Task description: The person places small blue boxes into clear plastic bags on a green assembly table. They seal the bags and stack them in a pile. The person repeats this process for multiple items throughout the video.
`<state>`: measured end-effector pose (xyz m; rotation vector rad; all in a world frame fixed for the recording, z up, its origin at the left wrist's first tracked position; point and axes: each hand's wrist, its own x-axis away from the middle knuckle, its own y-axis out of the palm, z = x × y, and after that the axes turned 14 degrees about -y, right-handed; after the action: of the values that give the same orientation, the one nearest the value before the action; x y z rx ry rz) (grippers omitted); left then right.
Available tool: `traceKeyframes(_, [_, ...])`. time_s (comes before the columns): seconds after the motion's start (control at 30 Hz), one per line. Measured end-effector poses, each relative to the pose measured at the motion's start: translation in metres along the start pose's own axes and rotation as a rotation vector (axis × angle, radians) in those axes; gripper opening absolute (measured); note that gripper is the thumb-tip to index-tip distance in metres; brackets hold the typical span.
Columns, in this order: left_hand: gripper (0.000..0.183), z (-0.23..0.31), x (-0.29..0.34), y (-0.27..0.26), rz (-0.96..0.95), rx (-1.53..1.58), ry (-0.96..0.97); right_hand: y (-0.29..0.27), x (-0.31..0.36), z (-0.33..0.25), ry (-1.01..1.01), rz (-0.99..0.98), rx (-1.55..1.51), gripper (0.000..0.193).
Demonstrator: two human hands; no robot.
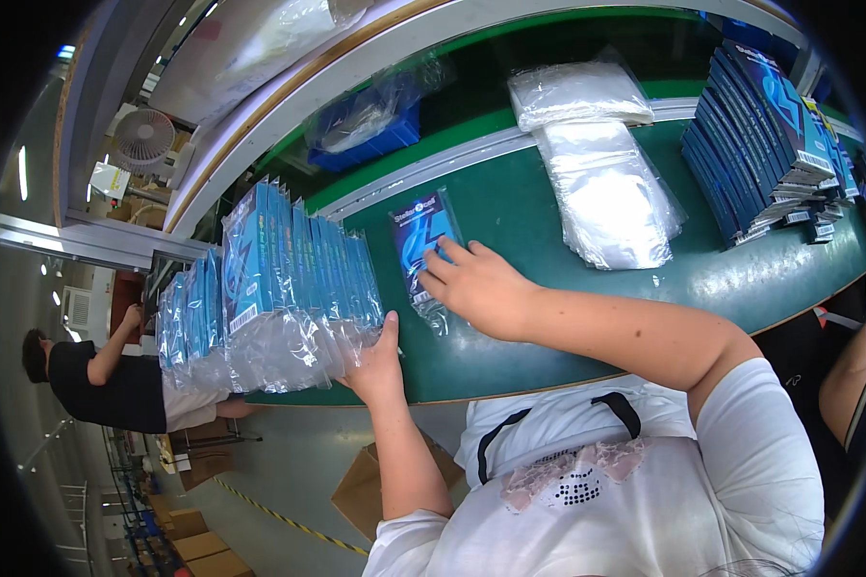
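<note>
A flat dark-blue box in a clear plastic bag (417, 240) lies on the green tabletop (471, 370). My right hand (486, 288) rests over its right side, fingers spread and the tips touching the front. To the left stands a row of similar bagged blue boxes (284, 260), packed on edge with loose bag ends toward me. At the near right end of that row is my left hand (373, 370), thumb pointing up. Its other fingers are hidden by the plastic, so their grip does not show.
A pile of clear plastic bags (606, 192) lies beyond my right hand. Tall stacks of unbagged blue boxes (755, 144) stand at the far right. Behind a metal rail sits a blue bin (366, 139) holding plastic. Another person (106, 385) is at the left.
</note>
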<state>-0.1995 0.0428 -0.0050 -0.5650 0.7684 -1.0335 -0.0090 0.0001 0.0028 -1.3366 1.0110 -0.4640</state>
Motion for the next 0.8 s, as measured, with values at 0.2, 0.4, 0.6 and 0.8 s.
traceKeyframes(0.2, [0.075,-0.005,-0.006,0.003,0.019,0.003,0.02,0.002,0.014,-0.009,-0.064,0.116,-0.008,0.044])
traceKeyframes(0.4, [0.077,-0.014,-0.007,0.006,0.084,0.017,0.094,0.001,0.013,-0.011,-0.073,0.114,-0.068,0.047])
traceKeyframes(0.6, [0.077,-0.003,0.004,-0.019,-0.15,0.165,-0.168,0.001,0.02,-0.022,-0.088,0.101,-0.104,0.048])
traceKeyframes(0.8, [0.074,-0.012,0.022,-0.032,-0.234,0.327,-0.227,-0.003,0.027,-0.043,-0.104,0.132,-0.067,0.041])
